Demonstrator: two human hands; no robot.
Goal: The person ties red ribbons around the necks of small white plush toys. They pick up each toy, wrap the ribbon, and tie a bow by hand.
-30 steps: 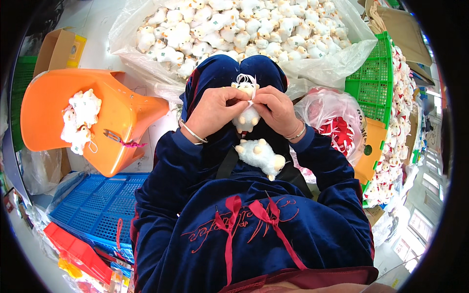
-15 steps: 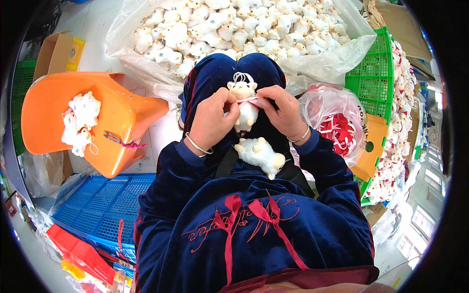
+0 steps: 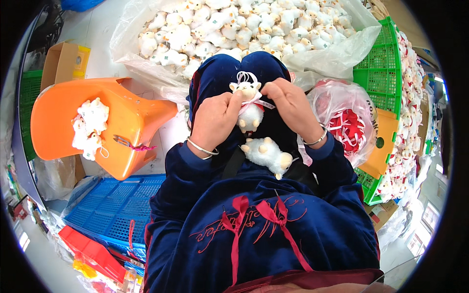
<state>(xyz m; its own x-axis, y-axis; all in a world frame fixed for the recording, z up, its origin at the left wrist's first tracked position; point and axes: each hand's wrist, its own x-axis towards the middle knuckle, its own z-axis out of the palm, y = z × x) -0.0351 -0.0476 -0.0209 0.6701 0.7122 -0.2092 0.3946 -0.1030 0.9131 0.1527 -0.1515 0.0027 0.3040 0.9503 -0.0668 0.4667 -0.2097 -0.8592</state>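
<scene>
Above my lap stands a small white plush sheep (image 3: 250,116), with white cord loops on its head and red cloth at its neck. My left hand (image 3: 213,119) is closed on the sheep's left side at the neck, thumb pressed against it. A white ribbon (image 3: 266,104) circles the neck, one end sticking out to the right. My right hand (image 3: 293,105) is closed beside the head, its fingertips pinching the ribbon; the exact grip is partly hidden. A second plush sheep (image 3: 266,154) lies on its back on my lap, below the hands.
Ahead, a large clear bag (image 3: 332,61) holds many plush toys. To the left, an orange stool (image 3: 53,117) carries several toys and small thread snips (image 3: 122,140). On the right stand a bag of red ribboned pieces (image 3: 346,129) and a green crate (image 3: 376,68). A blue crate (image 3: 112,200) is lower left.
My right hand has moved slightly up and away from the sheep's neck. A ribbon end now sticks out below it. The whole view has shifted a little.
</scene>
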